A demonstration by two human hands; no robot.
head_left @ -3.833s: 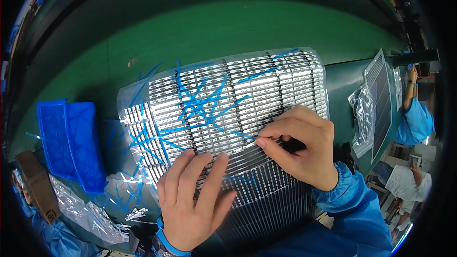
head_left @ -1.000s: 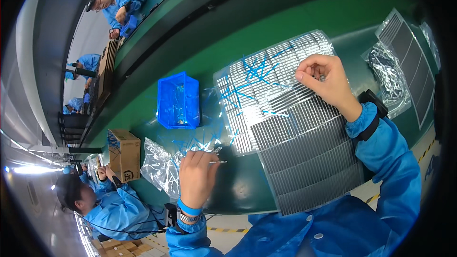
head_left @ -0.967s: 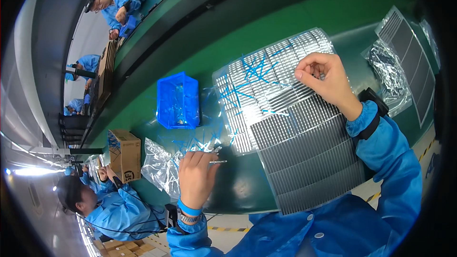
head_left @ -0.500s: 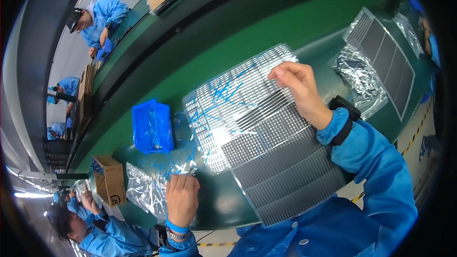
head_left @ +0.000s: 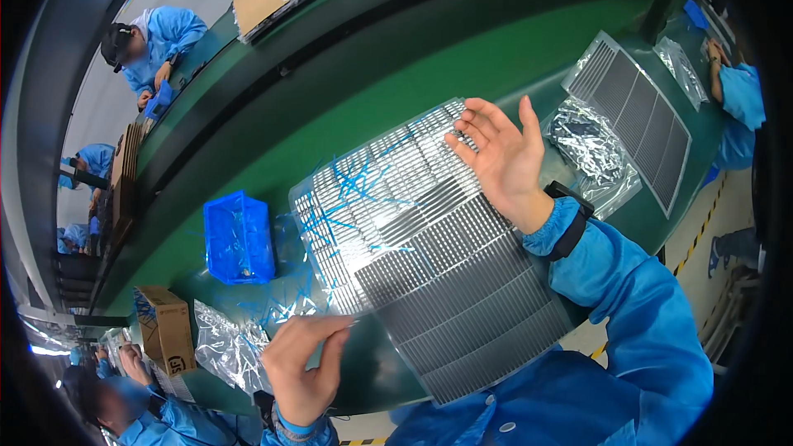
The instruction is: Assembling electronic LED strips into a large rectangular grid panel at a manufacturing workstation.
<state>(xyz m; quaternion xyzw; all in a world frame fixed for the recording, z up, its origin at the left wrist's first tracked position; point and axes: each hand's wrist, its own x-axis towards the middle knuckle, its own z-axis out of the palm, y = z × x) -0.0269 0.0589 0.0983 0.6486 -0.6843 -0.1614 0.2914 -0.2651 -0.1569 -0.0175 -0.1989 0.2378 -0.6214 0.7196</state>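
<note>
A large sheet of dark strips (head_left: 462, 306) lies before me, its near end against my blue coat. Its far part is a shiny silver grid (head_left: 363, 215), strewn with thin blue strips (head_left: 355, 177). Over the grid's far right side my right hand (head_left: 504, 165) is open, fingers apart and palm partly showing, holding nothing. My left hand (head_left: 301, 367) is left of the sheet's near part, thumb and forefinger pinched together. A tiny pale bit shows at those fingertips, too small to name.
Left of the sheet stands a blue bin (head_left: 239, 239); blue scraps lie around it. A cardboard box (head_left: 163, 326) and a clear plastic bag (head_left: 231, 347) are nearer left. At right lie crumpled bags (head_left: 599, 149) and another dark striped sheet (head_left: 636, 120). Co-workers sit along the benches.
My right hand has gone from curled fingers to spread ones. My left hand, earlier a loose fist, now pinches at the fingertips. The whole view has shifted a little.
</note>
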